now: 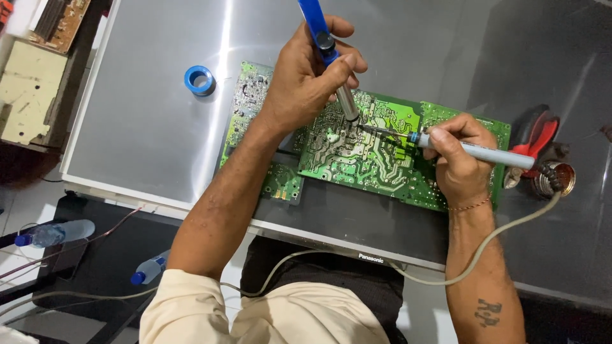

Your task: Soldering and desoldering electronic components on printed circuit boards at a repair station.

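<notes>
Green circuit board (357,150) lies flat on a grey panel (146,95) on the counter. Left hand (306,79) is clamped on a blue suction pump (325,48), its metal nozzle touching the board's middle. Right hand (459,156) grips a soldering iron (472,150), tip on the board just beside the nozzle. Blue tape roll (199,80) sits left of the board, red pliers (535,137) and a small tin (556,179) right of it.

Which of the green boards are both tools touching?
The middle board, lying on top of the others. The iron and blue pump both meet it; the left board goes untouched.
</notes>
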